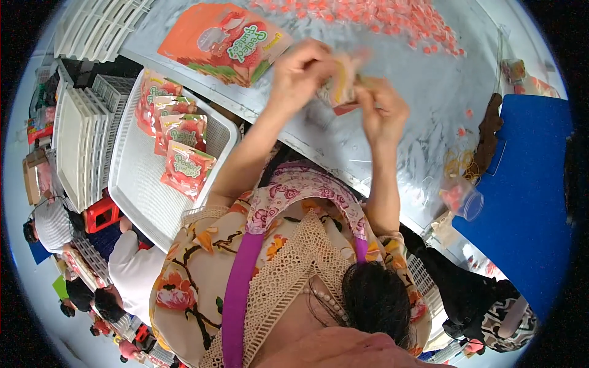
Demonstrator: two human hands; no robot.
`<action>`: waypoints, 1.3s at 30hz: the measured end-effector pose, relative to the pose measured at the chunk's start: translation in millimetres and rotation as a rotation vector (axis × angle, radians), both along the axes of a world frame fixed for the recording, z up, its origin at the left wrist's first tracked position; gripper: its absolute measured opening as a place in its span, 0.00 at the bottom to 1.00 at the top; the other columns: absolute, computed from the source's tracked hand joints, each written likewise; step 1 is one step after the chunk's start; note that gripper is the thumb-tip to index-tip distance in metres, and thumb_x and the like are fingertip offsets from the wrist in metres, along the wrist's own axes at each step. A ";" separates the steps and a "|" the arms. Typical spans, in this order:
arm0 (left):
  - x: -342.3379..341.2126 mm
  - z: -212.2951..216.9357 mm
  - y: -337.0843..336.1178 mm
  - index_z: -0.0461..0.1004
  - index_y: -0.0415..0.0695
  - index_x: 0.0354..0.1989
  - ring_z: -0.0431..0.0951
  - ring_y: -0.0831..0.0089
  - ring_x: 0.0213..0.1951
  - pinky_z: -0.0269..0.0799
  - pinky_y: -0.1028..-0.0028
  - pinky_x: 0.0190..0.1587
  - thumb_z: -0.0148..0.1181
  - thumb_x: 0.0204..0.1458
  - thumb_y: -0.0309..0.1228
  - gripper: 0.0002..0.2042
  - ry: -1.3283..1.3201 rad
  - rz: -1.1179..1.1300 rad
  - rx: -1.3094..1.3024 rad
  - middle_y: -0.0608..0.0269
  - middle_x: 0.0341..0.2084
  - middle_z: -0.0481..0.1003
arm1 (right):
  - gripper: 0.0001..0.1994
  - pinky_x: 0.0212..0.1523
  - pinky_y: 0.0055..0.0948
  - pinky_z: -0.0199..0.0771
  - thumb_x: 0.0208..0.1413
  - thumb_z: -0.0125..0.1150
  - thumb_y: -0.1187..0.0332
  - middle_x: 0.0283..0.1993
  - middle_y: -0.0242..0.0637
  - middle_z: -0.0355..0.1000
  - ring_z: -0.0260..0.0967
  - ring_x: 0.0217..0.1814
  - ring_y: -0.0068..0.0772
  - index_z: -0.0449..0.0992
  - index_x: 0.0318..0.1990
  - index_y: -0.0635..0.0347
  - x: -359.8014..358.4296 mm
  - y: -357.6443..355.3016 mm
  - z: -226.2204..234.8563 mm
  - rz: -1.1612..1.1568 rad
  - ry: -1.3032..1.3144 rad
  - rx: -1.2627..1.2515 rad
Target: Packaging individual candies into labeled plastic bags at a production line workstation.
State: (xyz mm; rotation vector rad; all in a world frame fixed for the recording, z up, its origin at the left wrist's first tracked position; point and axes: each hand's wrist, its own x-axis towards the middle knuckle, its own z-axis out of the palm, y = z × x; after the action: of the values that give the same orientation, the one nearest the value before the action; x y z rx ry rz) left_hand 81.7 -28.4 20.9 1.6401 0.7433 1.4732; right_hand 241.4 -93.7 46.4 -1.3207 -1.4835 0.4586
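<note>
Over the near part of the metal table (pixel 423 122), my two hands hold a printed candy pouch (pixel 341 92) between them, upright and blurred by motion. My left hand (pixel 297 75) pinches its upper left side. At its right edge, the fingers of my right hand (pixel 381 109) are closed on it. Left of my hands lies a fanned stack of flat red-and-orange pouches (pixel 211 46). Beyond them spreads a heap of small pinkish-red wrapped candies (pixel 380 15).
A white tray (pixel 132 178) on my left carries several plump pouches (pixel 187 168). White crates (pixel 80 147) are stacked beyond it. To the right are a clear plastic jar (pixel 469 204), rubber bands (pixel 461 164) and a blue board (pixel 521 184). Other people (pixel 132 264) work behind.
</note>
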 end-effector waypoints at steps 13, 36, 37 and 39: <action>-49.0 23.0 1.9 0.78 0.35 0.35 0.79 0.77 0.32 0.76 0.79 0.36 0.61 0.45 0.15 0.08 0.027 -0.174 -0.554 0.61 0.32 0.79 | 0.05 0.38 0.24 0.73 0.50 0.65 0.77 0.36 0.38 0.76 0.71 0.36 0.24 0.79 0.34 0.68 9.7 5.7 -2.5 0.183 0.349 -0.122; -67.9 25.4 -28.3 0.82 0.41 0.32 0.74 0.84 0.27 0.68 0.81 0.29 0.67 0.45 0.24 0.06 -0.013 -0.021 -0.232 0.67 0.23 0.78 | 0.13 0.21 0.29 0.55 0.43 0.69 0.70 0.18 0.40 0.55 0.50 0.19 0.31 0.69 0.23 0.68 -36.1 36.5 68.1 0.436 -0.567 -0.082; -73.7 27.3 -32.6 0.82 0.41 0.32 0.74 0.84 0.27 0.68 0.82 0.29 0.67 0.45 0.24 0.05 0.008 0.008 -0.222 0.67 0.23 0.78 | 0.13 0.21 0.29 0.55 0.43 0.69 0.70 0.18 0.40 0.55 0.50 0.19 0.31 0.69 0.23 0.68 -43.0 37.4 69.5 0.467 -0.566 -0.073; -85.8 25.9 -34.4 0.82 0.43 0.33 0.75 0.83 0.28 0.69 0.81 0.30 0.68 0.45 0.25 0.06 0.080 0.012 -0.251 0.65 0.24 0.79 | 0.11 0.20 0.31 0.56 0.41 0.70 0.71 0.18 0.40 0.62 0.57 0.17 0.36 0.72 0.22 0.66 -55.0 38.5 72.6 0.478 -0.560 -0.082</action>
State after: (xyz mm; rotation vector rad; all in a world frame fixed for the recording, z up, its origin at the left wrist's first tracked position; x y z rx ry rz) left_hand -4.2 -62.8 46.8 1.5105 0.9437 1.2718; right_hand 186.4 -55.2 119.0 -1.2051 -2.2918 0.4756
